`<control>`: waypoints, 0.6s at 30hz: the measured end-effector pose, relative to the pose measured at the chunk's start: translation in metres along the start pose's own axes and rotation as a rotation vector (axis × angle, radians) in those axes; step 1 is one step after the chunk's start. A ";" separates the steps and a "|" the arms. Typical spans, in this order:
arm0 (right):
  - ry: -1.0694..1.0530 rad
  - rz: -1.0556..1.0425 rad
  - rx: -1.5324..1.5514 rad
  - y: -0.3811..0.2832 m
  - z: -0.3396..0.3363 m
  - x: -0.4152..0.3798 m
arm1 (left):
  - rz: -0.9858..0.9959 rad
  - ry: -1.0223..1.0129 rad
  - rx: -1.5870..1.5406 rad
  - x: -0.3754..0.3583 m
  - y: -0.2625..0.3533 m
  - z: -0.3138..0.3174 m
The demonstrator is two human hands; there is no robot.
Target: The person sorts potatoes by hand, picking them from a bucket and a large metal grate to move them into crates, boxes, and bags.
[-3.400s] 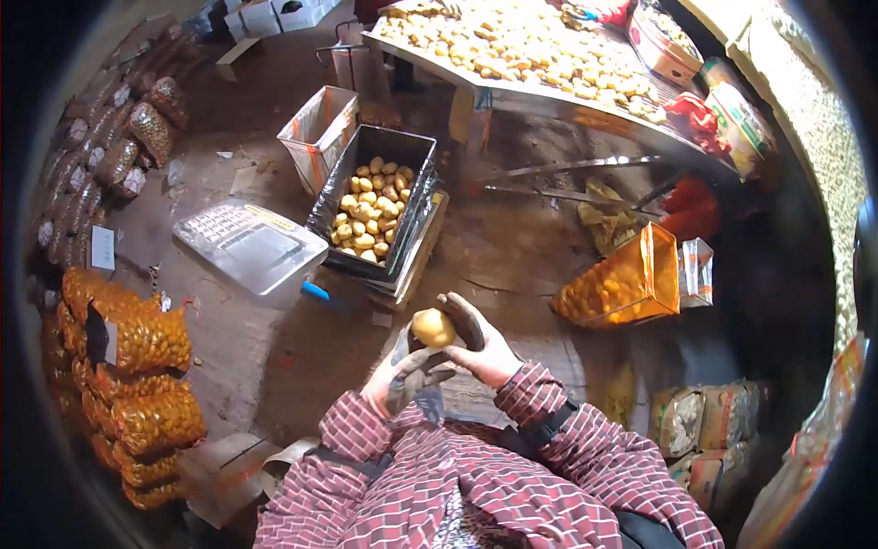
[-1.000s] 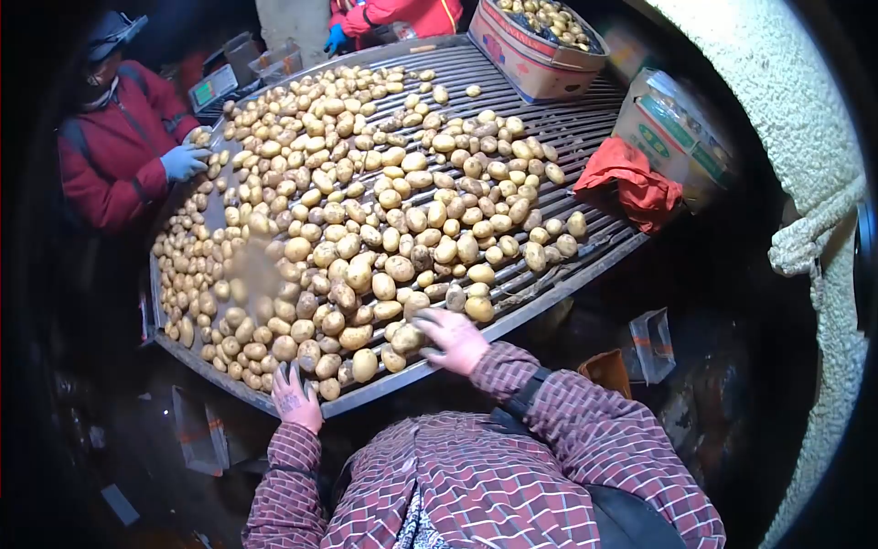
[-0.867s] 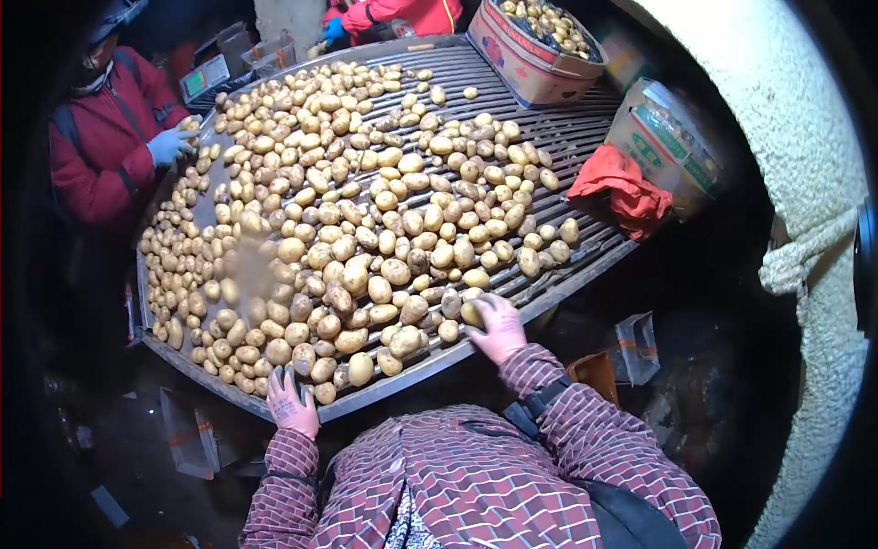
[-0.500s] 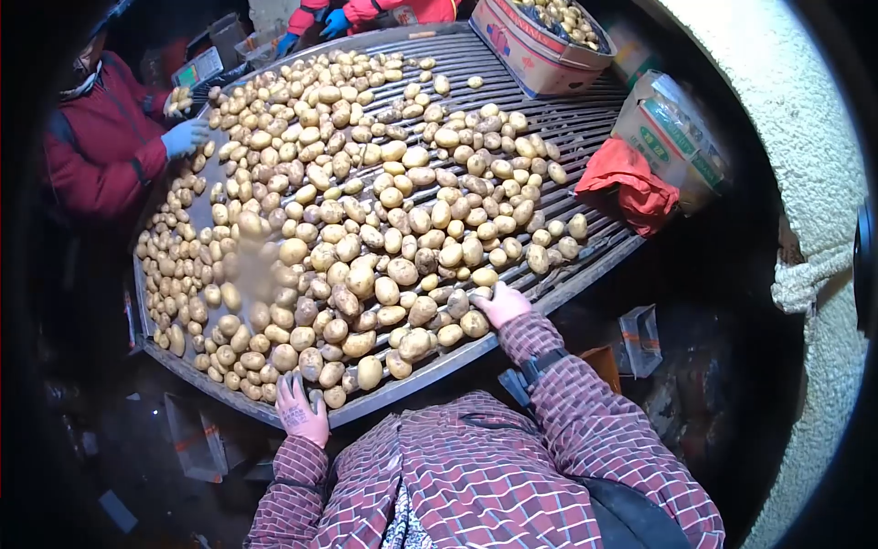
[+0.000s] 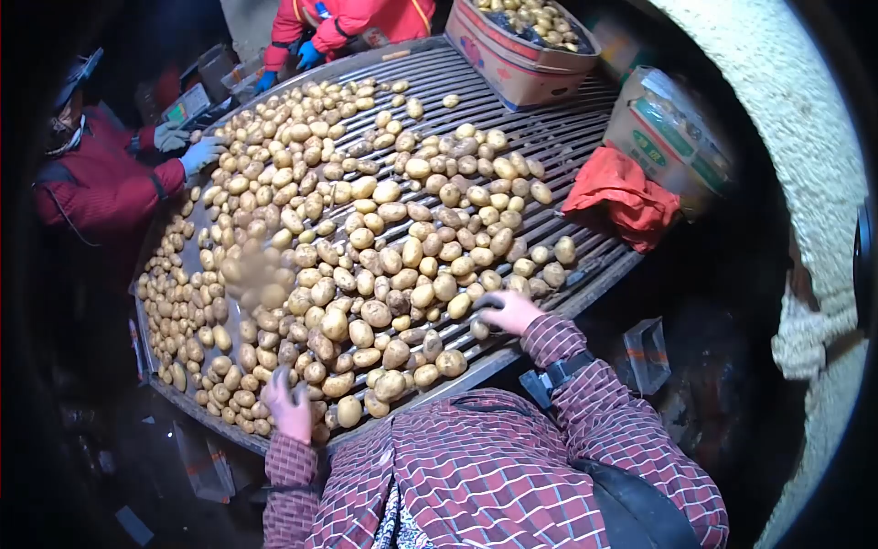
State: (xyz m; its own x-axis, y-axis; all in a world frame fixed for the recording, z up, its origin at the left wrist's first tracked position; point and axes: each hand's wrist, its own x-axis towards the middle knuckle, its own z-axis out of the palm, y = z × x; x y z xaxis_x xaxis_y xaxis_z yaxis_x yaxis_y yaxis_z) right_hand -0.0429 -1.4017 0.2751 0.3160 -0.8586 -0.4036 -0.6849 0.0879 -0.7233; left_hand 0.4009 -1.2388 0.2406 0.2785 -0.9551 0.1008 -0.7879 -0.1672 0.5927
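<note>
Head view: right hand touches upright, end-up potato.

Head view, steeply down, close over sorting table

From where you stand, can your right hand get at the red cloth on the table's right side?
Probably yes. The right hand rests on potatoes at the near edge, and only bare slats of the table lie between it and the red cloth, though it looks like a stretch.
</note>
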 end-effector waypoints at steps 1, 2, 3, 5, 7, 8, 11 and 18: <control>0.108 0.013 -0.047 -0.001 -0.011 0.010 | 0.068 -0.034 -0.026 0.016 0.019 0.005; 0.327 -0.032 -0.049 0.010 -0.020 0.028 | 0.108 -0.058 0.041 0.033 0.036 0.009; 0.548 -0.075 -0.051 0.012 -0.029 0.046 | 0.148 -0.085 0.105 0.050 0.052 0.016; 0.685 0.007 -0.394 0.004 -0.047 0.072 | 0.197 -0.154 0.281 0.081 0.083 0.032; 0.560 0.011 -0.535 -0.005 -0.039 0.106 | 0.178 -0.174 0.113 0.101 0.081 0.071; 0.397 0.043 -0.549 -0.027 -0.029 0.113 | 0.141 -0.263 0.278 0.106 0.103 0.070; 0.255 -0.157 -0.632 -0.071 0.014 0.115 | 0.236 -0.395 0.469 0.097 0.127 0.061; 0.071 -0.630 -0.712 -0.047 0.024 0.043 | 0.390 -0.276 0.257 0.039 0.084 0.029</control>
State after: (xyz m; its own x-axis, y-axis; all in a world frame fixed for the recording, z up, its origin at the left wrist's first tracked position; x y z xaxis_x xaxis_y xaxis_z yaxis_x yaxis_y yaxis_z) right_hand 0.0191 -1.4302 0.2783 0.7387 -0.6740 -0.0043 -0.6488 -0.7093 -0.2757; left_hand 0.3301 -1.2975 0.2710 -0.1889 -0.9812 0.0400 -0.9226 0.1913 0.3350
